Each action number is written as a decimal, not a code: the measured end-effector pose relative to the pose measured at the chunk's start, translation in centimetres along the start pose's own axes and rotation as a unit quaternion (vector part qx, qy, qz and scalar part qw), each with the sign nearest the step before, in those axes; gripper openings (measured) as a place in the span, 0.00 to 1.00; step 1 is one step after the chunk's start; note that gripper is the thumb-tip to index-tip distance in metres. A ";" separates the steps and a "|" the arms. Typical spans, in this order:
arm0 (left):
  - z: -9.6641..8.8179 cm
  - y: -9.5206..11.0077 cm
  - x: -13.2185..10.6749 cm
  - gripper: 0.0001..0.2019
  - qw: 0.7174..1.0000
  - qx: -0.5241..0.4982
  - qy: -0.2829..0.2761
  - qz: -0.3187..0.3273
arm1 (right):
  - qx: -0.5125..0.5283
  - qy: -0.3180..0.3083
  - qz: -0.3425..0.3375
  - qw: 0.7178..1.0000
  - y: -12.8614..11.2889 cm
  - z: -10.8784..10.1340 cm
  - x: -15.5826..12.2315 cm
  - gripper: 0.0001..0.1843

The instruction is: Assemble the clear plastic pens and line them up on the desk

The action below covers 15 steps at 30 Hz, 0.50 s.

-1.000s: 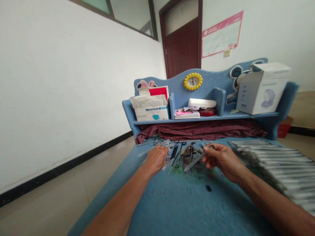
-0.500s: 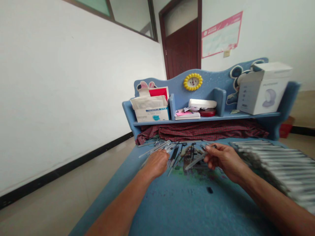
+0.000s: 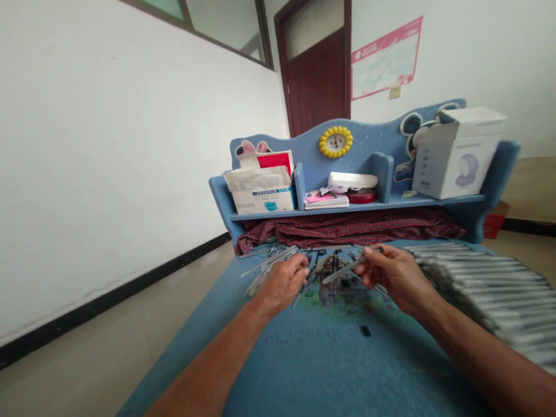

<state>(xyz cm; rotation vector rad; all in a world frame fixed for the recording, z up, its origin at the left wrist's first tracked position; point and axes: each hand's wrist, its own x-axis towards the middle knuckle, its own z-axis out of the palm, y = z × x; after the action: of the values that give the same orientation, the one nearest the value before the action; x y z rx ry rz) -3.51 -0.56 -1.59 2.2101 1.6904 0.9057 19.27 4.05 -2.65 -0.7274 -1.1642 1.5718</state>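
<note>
My right hand [image 3: 384,273] is shut on a slim translucent pen barrel [image 3: 341,273], its free end tilted down to the left. My left hand [image 3: 283,282] is closed, thumb and fingers pinched together, over a scatter of loose pen parts. What its fingertips hold, if anything, is too small to make out. Clear tubes [image 3: 271,262] lie left of and behind it. Small black pieces [image 3: 335,260] lie between the two hands. Nearer me, a single black cap-like piece [image 3: 365,330] rests on the blue tabletop [image 3: 317,370].
A large stack of similar pens [image 3: 490,284] covers the right of the table. Behind, checked cloth [image 3: 347,227] lies under a blue shelf [image 3: 391,202]. The shelf holds a mask box [image 3: 263,200], a red round tin [image 3: 362,197] and a white carton [image 3: 456,156].
My left hand has lifted a little and shifted right, towards the pen barrel. My right hand keeps its hold on the barrel. The view has shifted slightly.
</note>
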 end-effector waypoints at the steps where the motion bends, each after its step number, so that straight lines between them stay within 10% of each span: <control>1: 0.2 0.4 -0.1 0.06 1.000 -0.027 -0.012 -0.005 | 0.004 0.000 -0.007 1.000 -0.1 0.0 -0.1 0.17; 15: 1.0 1.7 -0.7 0.08 0.999 -0.031 -0.043 0.009 | -0.009 0.019 -0.049 0.999 0.3 0.3 0.0 0.17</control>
<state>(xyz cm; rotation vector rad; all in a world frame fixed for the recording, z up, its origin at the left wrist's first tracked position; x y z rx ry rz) -1.65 -1.51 -1.72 2.1941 1.5861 0.8427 18.93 3.98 -2.81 -0.7005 -1.1702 1.4616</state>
